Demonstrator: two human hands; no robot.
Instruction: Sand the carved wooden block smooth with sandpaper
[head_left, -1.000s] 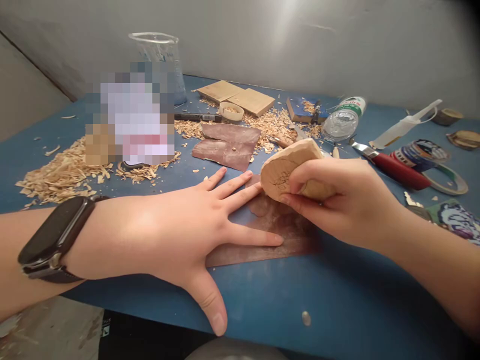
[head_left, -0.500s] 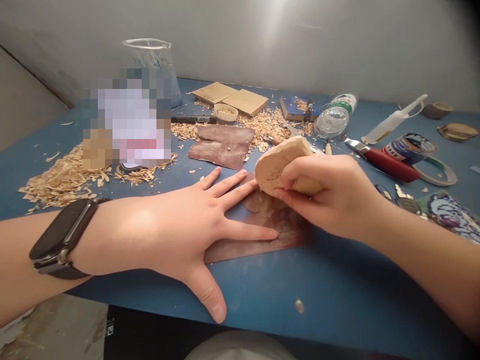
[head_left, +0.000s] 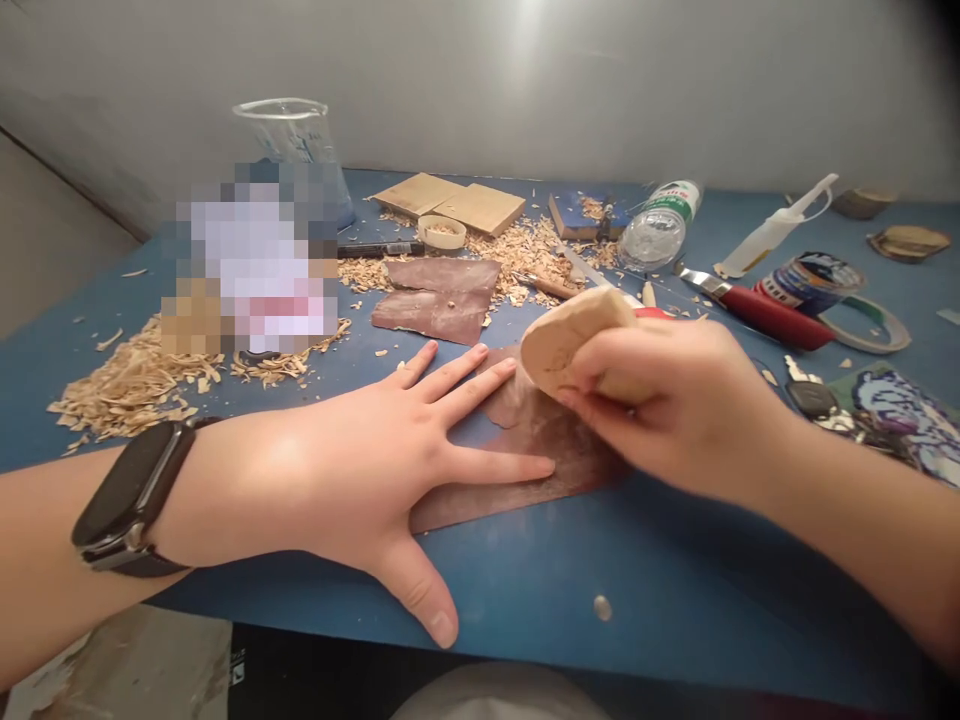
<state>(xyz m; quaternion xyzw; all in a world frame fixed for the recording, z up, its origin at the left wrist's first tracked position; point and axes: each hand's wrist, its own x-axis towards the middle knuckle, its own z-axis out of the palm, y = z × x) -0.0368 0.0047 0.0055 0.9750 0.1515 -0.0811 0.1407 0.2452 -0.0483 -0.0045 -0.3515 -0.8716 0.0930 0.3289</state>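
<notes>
My left hand [head_left: 405,440], with fingers spread, lies flat over a brown sheet of sandpaper [head_left: 517,480] on the blue table [head_left: 510,590]. A black watch band [head_left: 139,490] circles that wrist. Closed around a pale, rounded piece of wood [head_left: 555,345], my right hand [head_left: 667,400] holds it on edge over the sandpaper, just right of the left fingertips. The wood's lower edge looks to be touching the sheet, though my fingers partly hide it. Farther back lie torn sandpaper pieces [head_left: 439,298].
Wood shavings [head_left: 127,380] are heaped at left. Behind stand a clear beaker [head_left: 300,150] and wooden boards [head_left: 450,200]. To the right are a plastic bottle [head_left: 660,228], a red-handled knife [head_left: 772,315], a tape roll [head_left: 877,328], a squeeze bottle [head_left: 769,240] and keys [head_left: 814,395].
My right hand has shifted slightly right and down with the piece of wood, which is now tilted a little differently. The left hand stays spread on the sandpaper. The view has tipped slightly.
</notes>
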